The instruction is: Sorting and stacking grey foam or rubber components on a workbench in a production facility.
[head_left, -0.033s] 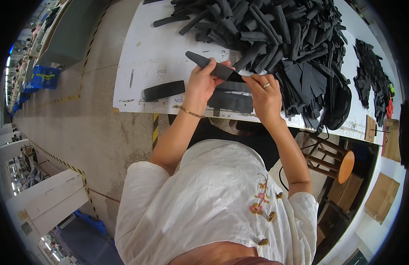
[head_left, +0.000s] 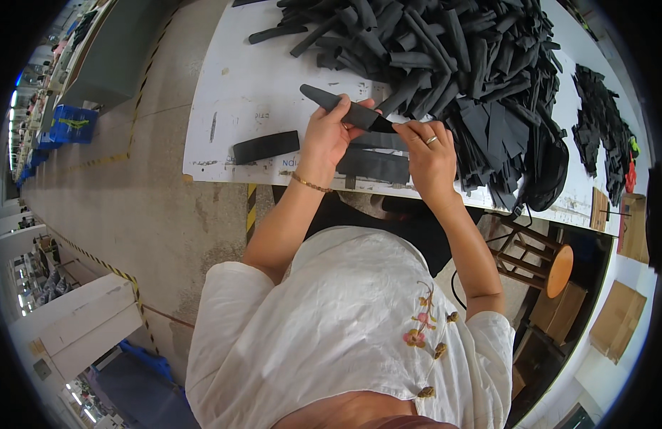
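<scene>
A dark grey fabric tube point(head_left: 359, 116), narrowing toward its far left end, is held slanting above the white table point(head_left: 209, 154). My left hand point(head_left: 328, 136) is closed around its middle, thumb on top. At its near right end, my right hand point(head_left: 429, 149) pinches a blacker part; I cannot make out whether that is the same piece or something inside it. Beneath my hands several flat dark strips point(head_left: 377, 166) lie along the front edge. Left of my left wrist rests another dark strip point(head_left: 266, 146).
A large heap of dark fabric tubes point(head_left: 431, 53) covers the back of the table. Flat cut strips point(head_left: 488, 136) and a black bag point(head_left: 549, 168) lie to the right. A wooden stool point(head_left: 560, 270) stands below the table's right side. Farther left is a blue crate point(head_left: 74, 124).
</scene>
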`<action>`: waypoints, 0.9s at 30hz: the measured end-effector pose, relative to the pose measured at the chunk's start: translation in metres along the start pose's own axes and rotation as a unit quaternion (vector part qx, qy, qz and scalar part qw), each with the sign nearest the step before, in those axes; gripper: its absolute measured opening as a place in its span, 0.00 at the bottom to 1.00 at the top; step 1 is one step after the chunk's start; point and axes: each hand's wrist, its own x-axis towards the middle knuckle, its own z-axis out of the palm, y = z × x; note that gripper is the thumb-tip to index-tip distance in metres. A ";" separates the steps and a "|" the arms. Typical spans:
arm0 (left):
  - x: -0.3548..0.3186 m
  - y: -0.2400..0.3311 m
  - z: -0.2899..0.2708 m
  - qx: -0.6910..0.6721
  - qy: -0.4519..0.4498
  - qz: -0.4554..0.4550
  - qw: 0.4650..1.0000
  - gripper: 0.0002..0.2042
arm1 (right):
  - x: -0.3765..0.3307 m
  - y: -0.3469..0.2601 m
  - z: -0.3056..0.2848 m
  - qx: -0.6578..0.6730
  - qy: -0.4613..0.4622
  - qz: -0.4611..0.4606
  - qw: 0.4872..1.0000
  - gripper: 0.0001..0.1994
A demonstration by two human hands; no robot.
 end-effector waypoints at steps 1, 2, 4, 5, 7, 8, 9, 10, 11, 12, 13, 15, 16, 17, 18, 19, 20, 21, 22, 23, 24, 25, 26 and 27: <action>-0.002 -0.001 0.000 0.003 -0.004 0.000 1.000 0.08 | 0.002 -0.003 -0.001 -0.022 0.013 -0.011 1.000 0.18; -0.003 -0.001 0.001 0.002 -0.003 0.001 1.000 0.08 | 0.003 -0.004 -0.002 -0.044 0.026 -0.021 0.998 0.19; -0.007 0.002 0.005 0.008 -0.010 0.006 1.000 0.08 | 0.004 -0.005 -0.003 -0.055 0.033 -0.033 0.997 0.19; -0.007 0.004 0.007 0.007 -0.009 0.007 1.000 0.08 | 0.005 -0.005 -0.003 -0.067 0.041 -0.043 0.996 0.19; -0.005 0.008 0.007 0.008 -0.028 -0.006 1.000 0.08 | 0.005 -0.001 -0.003 -0.061 0.045 -0.055 0.996 0.19; -0.002 0.010 0.005 0.007 -0.028 -0.007 1.000 0.08 | 0.005 0.002 -0.003 -0.055 0.050 -0.065 0.995 0.20; -0.002 0.015 0.002 -0.005 -0.047 -0.030 0.998 0.08 | 0.007 0.004 -0.005 -0.053 0.050 -0.070 0.995 0.20; -0.002 0.019 0.000 -0.016 -0.067 -0.053 0.996 0.08 | 0.011 0.007 -0.007 -0.036 0.044 -0.073 0.996 0.20; -0.002 0.022 -0.001 -0.017 -0.065 -0.049 0.997 0.08 | 0.014 0.007 -0.010 -0.019 0.038 -0.077 0.996 0.20; 0.001 0.024 0.001 -0.002 -0.068 -0.055 0.996 0.08 | 0.015 0.008 -0.011 -0.019 0.037 -0.077 0.996 0.20; 0.003 0.026 0.003 0.013 -0.072 -0.061 0.995 0.08 | 0.016 0.009 -0.012 -0.030 0.034 -0.086 0.995 0.20; 0.003 0.025 0.006 0.013 -0.078 -0.052 0.996 0.08 | 0.017 0.010 -0.013 -0.042 0.032 -0.094 0.994 0.20; 0.001 0.024 0.007 0.012 -0.084 -0.043 0.995 0.08 | 0.016 0.009 -0.013 -0.055 0.036 -0.097 0.993 0.20; -0.001 0.022 0.010 0.013 -0.086 -0.043 0.995 0.08 | 0.016 0.008 -0.012 -0.068 0.039 -0.100 0.992 0.21; -0.006 0.018 0.013 0.010 -0.088 -0.004 0.996 0.09 | 0.016 0.004 -0.011 -0.069 0.041 -0.102 0.992 0.21; -0.011 0.013 0.018 0.008 -0.090 0.034 0.995 0.10 | 0.016 -0.001 -0.009 -0.073 0.043 -0.088 0.993 0.21; -0.015 0.008 0.023 0.008 -0.092 0.036 0.995 0.10 | 0.016 -0.005 -0.007 -0.076 0.045 -0.074 0.993 0.21; -0.018 0.004 0.028 0.006 -0.080 0.069 0.994 0.11 | 0.015 -0.007 -0.004 -0.067 0.037 -0.063 0.995 0.22; -0.022 0.002 0.032 0.004 -0.068 0.102 0.992 0.13 | 0.015 -0.010 -0.002 -0.067 0.039 -0.065 0.995 0.22; -0.027 0.003 0.035 -0.007 -0.097 0.121 0.988 0.15 | 0.016 -0.014 0.000 -0.034 0.045 -0.042 0.998 0.23; -0.029 0.002 0.035 -0.006 -0.097 0.126 0.987 0.15 | 0.016 -0.019 0.002 0.002 0.051 -0.021 0.998 0.25; -0.028 -0.001 0.036 -0.031 -0.119 0.153 0.981 0.16 | 0.015 -0.023 0.005 0.036 0.038 -0.015 0.999 0.27; -0.027 -0.002 0.037 -0.055 -0.140 0.179 0.972 0.18 | 0.016 -0.029 0.010 0.056 0.053 -0.013 0.997 0.26; -0.027 0.000 0.039 -0.058 -0.145 0.145 0.977 0.14 | 0.015 -0.036 0.016 0.062 0.064 -0.005 0.996 0.25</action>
